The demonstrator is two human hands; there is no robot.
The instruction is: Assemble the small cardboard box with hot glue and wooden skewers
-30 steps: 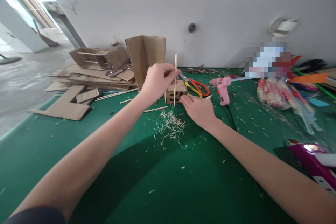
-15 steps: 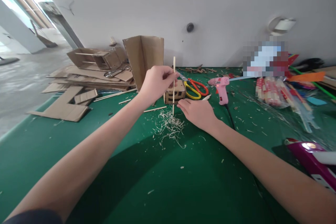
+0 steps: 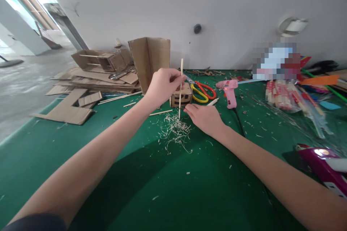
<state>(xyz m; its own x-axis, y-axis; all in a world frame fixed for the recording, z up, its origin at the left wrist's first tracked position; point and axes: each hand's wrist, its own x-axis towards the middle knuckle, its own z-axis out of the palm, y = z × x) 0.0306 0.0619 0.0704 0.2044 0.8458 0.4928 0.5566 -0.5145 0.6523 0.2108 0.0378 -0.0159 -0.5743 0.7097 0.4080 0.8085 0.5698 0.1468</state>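
Observation:
A thin wooden stick (image 3: 180,94) stands nearly upright, its lower end over a pile of curly wood shavings (image 3: 176,128). My left hand (image 3: 164,85) is closed, pinching the stick in its upper part between thumb and fingers. Low beside the stick, my right hand (image 3: 204,115) has its fingers drawn together near the table; whatever they hold is too small or hidden to make out. Behind the stick sits a small cardboard box (image 3: 187,95) with cut-out openings. Scissors with red and yellow handles (image 3: 204,90) lie just beyond my right hand.
A pink glue gun (image 3: 230,92) stands to the right on the green table (image 3: 130,184). Cardboard pieces (image 3: 69,106) and a tall folded cardboard (image 3: 150,57) are at the left. Bundled sticks (image 3: 280,94) lie far right, a magenta device (image 3: 320,162) nearer. A wall rises behind.
The stick's top has tilted slightly to the right in my left hand. My right hand stays low beside the stick, and the whole view has shifted a little.

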